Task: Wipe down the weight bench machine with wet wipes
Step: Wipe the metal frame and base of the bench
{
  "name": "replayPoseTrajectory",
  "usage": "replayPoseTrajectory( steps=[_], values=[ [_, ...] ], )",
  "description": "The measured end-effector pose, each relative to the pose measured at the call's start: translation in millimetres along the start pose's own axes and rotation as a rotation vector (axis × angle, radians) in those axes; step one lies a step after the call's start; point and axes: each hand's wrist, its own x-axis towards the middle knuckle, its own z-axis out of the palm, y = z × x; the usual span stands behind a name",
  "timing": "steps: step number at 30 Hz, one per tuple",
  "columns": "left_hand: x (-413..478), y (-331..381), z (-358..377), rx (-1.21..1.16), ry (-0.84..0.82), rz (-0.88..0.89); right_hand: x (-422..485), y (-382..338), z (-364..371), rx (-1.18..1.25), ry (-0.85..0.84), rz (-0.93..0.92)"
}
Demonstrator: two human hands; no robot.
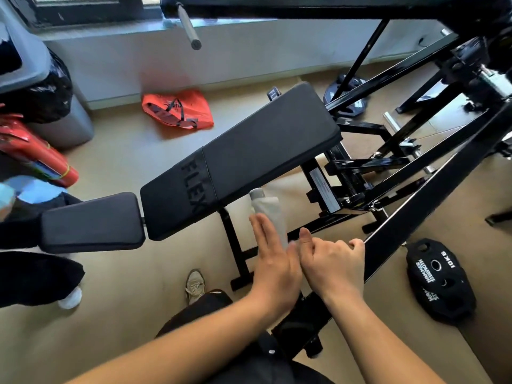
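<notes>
Both hands work near the middle. The left hand (273,261) lies flat, fingers straight, pressing a pale wet wipe (270,214) against a silver bar (257,194) just under the bench's black backrest pad (263,145) (stamped FLEX). The right hand (335,261) curls its fingers over the near end of a slanted black frame beam (432,195). A 10KG weight plate (440,278) lies on the floor (138,286) to the right.

One head-worn wide-angle camera looks forward and down, close above the weight bench (249,151).
</notes>
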Motion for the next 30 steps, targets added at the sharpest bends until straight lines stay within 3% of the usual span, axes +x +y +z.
replayPoseTrajectory(
  steps=[2, 8, 11, 16, 18, 22, 25, 27, 30],
  values=[
    [-14.1, -6.4, 5.4, -0.022, -0.033, -0.009, -0.2, 0.8, 0.8, 0.003, -0.006, 0.001],
    [80.1, 13.8, -29.9, -0.125, 0.173, -0.160, -2.5, 0.9, 1.0, 0.062, 0.045, 0.013],
    [77.6, 15.5, -26.0, -0.131, 0.208, -0.177, -2.5, 2.6, 0.7, 0.086, 0.063, 0.001],
    [-35.7, 2.5, 20.6, -0.196, -0.010, -0.164, -1.9, 0.6, 5.0, 0.116, 0.101, 0.015],
    [-29.1, -2.6, 17.9, -0.233, -0.034, -0.163, -2.7, 0.4, 6.3, 0.128, 0.113, 0.022],
    [52.2, 1.9, -9.7, -0.216, 0.115, -0.225, -2.7, 1.9, 5.9, 0.126, 0.110, 0.021],
    [42.7, 7.8, -8.1, -0.173, 0.112, -0.207, -1.7, 1.8, 5.9, 0.092, 0.103, 0.038],
    [-9.3, 9.2, 4.2, -0.106, 0.031, -0.192, -1.8, 1.0, 5.5, 0.081, 0.108, 0.050],
    [-46.3, -1.2, 7.2, -0.195, -0.158, -0.254, -2.2, -1.8, 3.1, 0.069, 0.106, 0.051]
  ],
)
